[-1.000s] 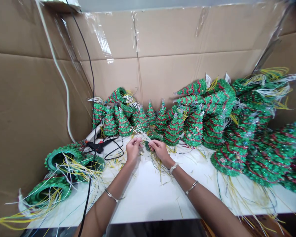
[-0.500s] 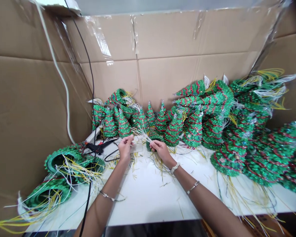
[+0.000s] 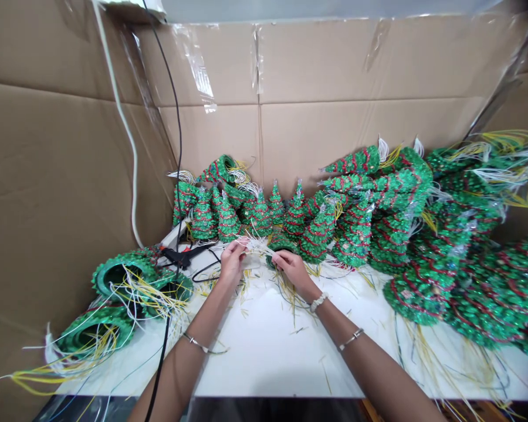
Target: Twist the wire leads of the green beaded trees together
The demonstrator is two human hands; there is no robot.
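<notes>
Both my hands work at the far middle of a white table (image 3: 264, 351). My left hand (image 3: 232, 262) is closed, pinching thin white and yellow wires (image 3: 254, 245) that fan out from a small green glitter cone tree (image 3: 280, 245). My right hand (image 3: 291, 269) is closed round the open base of that tree, which lies on its side between my hands. Loose yellow wire strands hang below my right hand onto the table. Both wrists wear bracelets.
Rows of small green trees with red trim (image 3: 255, 214) stand against the cardboard wall (image 3: 334, 129). Larger trees (image 3: 444, 258) are heaped at the right. More lie at the left (image 3: 114, 281) with trailing wires. A black tool (image 3: 180, 256) and black cable (image 3: 167, 346) sit left.
My left hand moved out to the left along the wires, then came a little back toward the tree. My right hand stayed on the tree. The view shifted slightly.
</notes>
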